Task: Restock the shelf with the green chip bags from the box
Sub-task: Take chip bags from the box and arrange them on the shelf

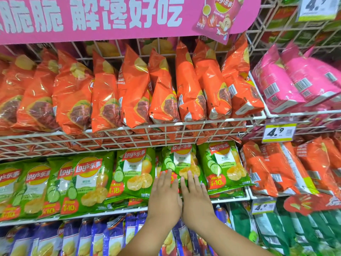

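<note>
A green chip bag (180, 161) stands in the middle wire shelf (129, 210), between other green bags such as one on its left (137, 170) and one on its right (222, 163). My left hand (164, 196) and my right hand (196, 197) lie side by side, fingers straight, pressing flat against the lower front of that bag. More green bags (86, 182) fill the shelf to the left. The box is not in view.
Orange chip bags (136, 85) fill the wire shelf above, under a pink banner (110, 15). Blue bags (92, 237) sit below. To the right are pink bags (302, 78), more orange bags (276, 167), dark green bags (304, 233) and yellow price tags (278, 133).
</note>
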A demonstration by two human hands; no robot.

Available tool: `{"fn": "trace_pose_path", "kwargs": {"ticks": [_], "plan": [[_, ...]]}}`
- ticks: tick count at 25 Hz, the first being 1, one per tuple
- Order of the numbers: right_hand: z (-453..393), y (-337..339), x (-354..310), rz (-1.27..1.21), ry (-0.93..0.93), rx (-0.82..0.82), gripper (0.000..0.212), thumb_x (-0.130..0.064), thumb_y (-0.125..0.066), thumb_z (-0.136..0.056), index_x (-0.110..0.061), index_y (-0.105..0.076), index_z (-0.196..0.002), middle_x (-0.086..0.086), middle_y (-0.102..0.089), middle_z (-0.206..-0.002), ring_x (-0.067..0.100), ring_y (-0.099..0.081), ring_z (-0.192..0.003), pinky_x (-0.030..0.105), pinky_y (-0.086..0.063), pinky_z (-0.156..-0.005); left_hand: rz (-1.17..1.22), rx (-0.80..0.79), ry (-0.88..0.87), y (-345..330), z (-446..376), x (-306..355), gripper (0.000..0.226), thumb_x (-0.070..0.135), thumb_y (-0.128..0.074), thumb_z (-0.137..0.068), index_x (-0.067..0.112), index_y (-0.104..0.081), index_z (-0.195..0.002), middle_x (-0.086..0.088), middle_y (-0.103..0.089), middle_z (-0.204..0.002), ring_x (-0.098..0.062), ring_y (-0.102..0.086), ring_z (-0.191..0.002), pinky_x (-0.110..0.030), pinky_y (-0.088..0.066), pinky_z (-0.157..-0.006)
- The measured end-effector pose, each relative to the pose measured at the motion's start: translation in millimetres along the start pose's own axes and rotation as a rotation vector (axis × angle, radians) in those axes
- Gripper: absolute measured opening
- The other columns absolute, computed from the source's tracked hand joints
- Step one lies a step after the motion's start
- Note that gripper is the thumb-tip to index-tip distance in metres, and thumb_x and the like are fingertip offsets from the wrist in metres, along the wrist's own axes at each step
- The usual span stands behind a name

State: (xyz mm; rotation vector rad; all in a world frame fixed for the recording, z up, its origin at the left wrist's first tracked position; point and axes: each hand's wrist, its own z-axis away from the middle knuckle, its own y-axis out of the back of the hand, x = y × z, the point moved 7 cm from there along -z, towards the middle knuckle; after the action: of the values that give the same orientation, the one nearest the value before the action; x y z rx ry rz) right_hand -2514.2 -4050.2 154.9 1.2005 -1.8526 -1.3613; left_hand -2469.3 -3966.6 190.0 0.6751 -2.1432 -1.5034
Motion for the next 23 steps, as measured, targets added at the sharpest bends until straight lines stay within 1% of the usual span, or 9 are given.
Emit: {"fn": "trace_pose_path", "kwargs": {"ticks": [1, 2, 5, 7, 10, 14, 18, 21, 23], "plan": [[2.7, -3.0, 2.7, -0.028, 0.005, 0.03, 0.102, -0.036, -0.092, -0.05, -0.008, -0.058, -0.142, 0.022, -0.035, -0.158, 0.041, -0.045, -0.141, 0.058, -0.049, -0.102, -0.017, 0.004, -0.018, -0.4, 5.3, 1.1, 0.054, 0.028, -0.053, -0.082, 0.015, -0.065, -0.133, -0.014, -0.046, -0.153, -0.032, -0.041, -0.143, -0.049, -0.031, -0.119], [5.2, -5.7, 4.7, -0.031, 0.015, 0.047, 0.104, -0.035, -0.095, -0.04, -0.007, -0.064, -0.136, 0.023, -0.043, -0.153, 0.04, -0.048, -0.138, 0.057, -0.053, -0.096, -0.041, -0.04, -0.031, -4.3, 8.8, 1.0, 0.054, 0.029, -0.051, -0.085, 0.015, -0.061, -0.137, -0.012, -0.04, -0.157, -0.031, -0.035, -0.147, -0.049, -0.026, -0.122], [11.1, -8.0, 4.0, -0.03, 0.02, 0.066, 0.101, -0.04, -0.094, -0.046, -0.006, -0.064, -0.136, 0.025, -0.041, -0.154, 0.039, -0.034, -0.141, 0.057, -0.052, -0.098, -0.101, -0.062, -0.017, -10.7, 11.2, -3.2, 0.061, 0.032, -0.043, -0.096, 0.019, -0.035, -0.155, -0.008, -0.012, -0.168, -0.029, -0.007, -0.155, -0.048, -0.002, -0.126], [15.4, -4.7, 1.4, -0.018, -0.003, 0.118, 0.088, -0.042, -0.088, -0.059, -0.006, -0.064, -0.136, 0.026, -0.041, -0.154, 0.039, -0.03, -0.143, 0.056, -0.05, -0.101, -0.12, -0.057, -0.005, -8.2, 12.7, -2.7, 0.06, 0.032, -0.045, -0.089, 0.019, -0.049, -0.148, -0.011, -0.03, -0.162, -0.031, -0.024, -0.152, -0.05, -0.01, -0.124], [21.8, 1.1, -1.5, -0.013, -0.01, 0.144, 0.078, -0.038, -0.084, -0.068, -0.005, -0.063, -0.136, 0.025, -0.042, -0.154, 0.037, -0.03, -0.143, 0.053, -0.048, -0.107, -0.04, -0.046, 0.014, -10.8, 18.3, 0.0, 0.051, 0.03, -0.057, -0.074, 0.019, -0.073, -0.121, -0.011, -0.059, -0.141, -0.03, -0.054, -0.133, -0.047, -0.03, -0.114], [25.5, 1.4, 2.0, 0.018, 0.01, 0.157, 0.075, -0.036, -0.076, -0.075, -0.005, -0.058, -0.141, 0.023, -0.038, -0.157, 0.036, -0.032, -0.145, 0.05, -0.034, -0.114, 0.004, -0.033, 0.015, -6.2, 20.7, 5.3, 0.053, 0.028, -0.056, -0.073, 0.019, -0.072, -0.123, -0.009, -0.059, -0.142, -0.029, -0.054, -0.133, -0.044, -0.025, -0.114], [34.7, 3.6, 3.4, 0.02, -0.001, 0.147, 0.063, -0.033, -0.041, -0.089, -0.007, -0.054, -0.144, 0.021, -0.037, -0.159, 0.036, -0.035, -0.148, 0.047, -0.024, -0.112, 0.011, -0.003, -0.011, -6.8, 27.4, 9.7, 0.05, 0.028, -0.045, -0.078, 0.018, -0.075, -0.116, -0.007, -0.064, -0.136, -0.028, -0.059, -0.128, -0.041, -0.028, -0.12], [40.0, 4.6, 3.5, 0.028, 0.04, 0.186, 0.062, -0.034, -0.05, -0.087, -0.009, -0.054, -0.144, 0.019, -0.039, -0.159, 0.035, -0.036, -0.147, 0.047, -0.025, -0.113, 0.021, -0.03, -0.021, -11.4, 32.7, 10.0, 0.052, 0.032, -0.038, -0.079, 0.019, -0.077, -0.112, -0.004, -0.069, -0.128, -0.025, -0.063, -0.122, -0.042, -0.034, -0.115], [43.3, -3.6, 3.3, 0.013, 0.044, 0.155, 0.061, -0.035, -0.052, -0.085, -0.01, -0.059, -0.14, 0.017, -0.045, -0.155, 0.033, -0.043, -0.144, 0.045, -0.037, -0.115, 0.02, -0.016, -0.01, -11.7, 36.7, 10.9, 0.053, 0.033, -0.038, -0.079, 0.02, -0.078, -0.111, -0.001, -0.071, -0.123, -0.021, -0.066, -0.118, -0.041, -0.045, -0.109]]}}
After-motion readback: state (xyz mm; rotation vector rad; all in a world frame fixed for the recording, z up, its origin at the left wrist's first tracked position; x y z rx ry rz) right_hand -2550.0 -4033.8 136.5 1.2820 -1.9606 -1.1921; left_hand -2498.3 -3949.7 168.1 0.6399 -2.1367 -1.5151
